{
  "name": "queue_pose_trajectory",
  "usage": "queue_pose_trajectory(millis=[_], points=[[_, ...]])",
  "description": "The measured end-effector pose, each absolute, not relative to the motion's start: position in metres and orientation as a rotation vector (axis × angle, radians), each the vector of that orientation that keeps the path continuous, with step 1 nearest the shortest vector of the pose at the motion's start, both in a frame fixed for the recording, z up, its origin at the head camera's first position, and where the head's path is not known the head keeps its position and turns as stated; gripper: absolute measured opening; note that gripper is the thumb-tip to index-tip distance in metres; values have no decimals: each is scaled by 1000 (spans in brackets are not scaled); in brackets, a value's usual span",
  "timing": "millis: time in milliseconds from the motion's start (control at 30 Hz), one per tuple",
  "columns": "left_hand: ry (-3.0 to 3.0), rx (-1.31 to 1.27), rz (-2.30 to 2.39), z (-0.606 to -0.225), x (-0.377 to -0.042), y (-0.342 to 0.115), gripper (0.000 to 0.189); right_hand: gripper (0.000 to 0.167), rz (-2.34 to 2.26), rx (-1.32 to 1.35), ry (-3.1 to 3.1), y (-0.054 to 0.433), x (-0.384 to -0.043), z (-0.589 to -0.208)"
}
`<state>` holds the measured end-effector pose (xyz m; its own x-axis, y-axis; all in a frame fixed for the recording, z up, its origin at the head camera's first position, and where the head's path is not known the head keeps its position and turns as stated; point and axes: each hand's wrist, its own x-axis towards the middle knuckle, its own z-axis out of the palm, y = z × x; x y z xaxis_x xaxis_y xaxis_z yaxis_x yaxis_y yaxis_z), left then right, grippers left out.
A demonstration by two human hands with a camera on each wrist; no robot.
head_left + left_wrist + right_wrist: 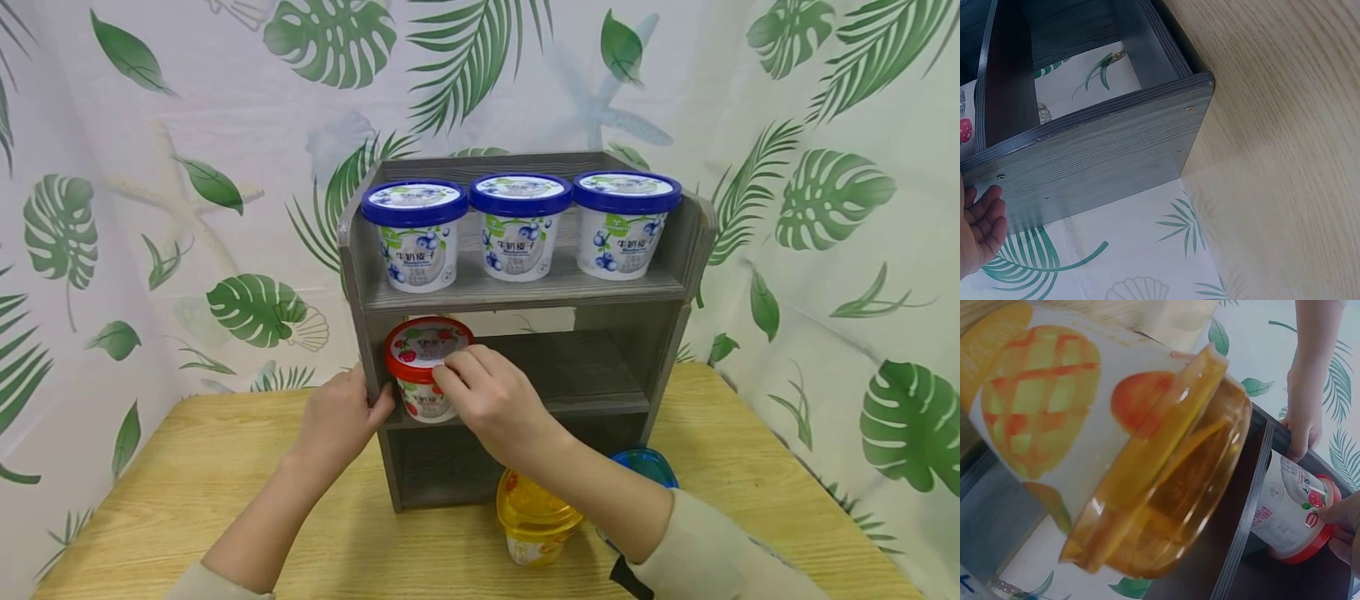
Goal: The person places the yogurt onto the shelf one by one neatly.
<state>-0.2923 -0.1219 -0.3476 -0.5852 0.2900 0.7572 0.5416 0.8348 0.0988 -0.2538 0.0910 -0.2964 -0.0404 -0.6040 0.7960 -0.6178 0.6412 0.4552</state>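
A red-lidded strawberry tub stands upright at the left end of the middle level of a grey wooden shelf. My right hand holds this tub near its lid; in the right wrist view, the thumb lies against its side and bent fingers reach the red rim. My left hand grips the shelf's left side panel, with the thumb at the front edge beside the tub. Seen from the left wrist, its curled fingers lie along the panel's outer face.
Three blue-lidded blueberry tubs line the top level. A yellow-lidded tub stands on the wooden table before the shelf. A blue lid shows behind my right forearm, partly hidden. Leaf-patterned cloth surrounds the table.
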Motion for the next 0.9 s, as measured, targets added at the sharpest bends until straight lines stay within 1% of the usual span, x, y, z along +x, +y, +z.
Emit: queue_pose_trajectory(millis=[67, 200, 433, 900], points=[[-2227, -603, -411, -348, -292, -122, 23, 5, 12, 1000, -1697, 90, -256, -297], [-2228, -602, -407, -348, -292, -122, 22, 9, 3, 990, -1663, 89, -261, -298], [-2215, -606, -409, -347, -292, -121, 22, 7, -6, 986, -1647, 88, -264, -300], [-2206, -610, -410, -348, -293, -122, 21, 11, 34, 999, -1635, 92, -259, -303]])
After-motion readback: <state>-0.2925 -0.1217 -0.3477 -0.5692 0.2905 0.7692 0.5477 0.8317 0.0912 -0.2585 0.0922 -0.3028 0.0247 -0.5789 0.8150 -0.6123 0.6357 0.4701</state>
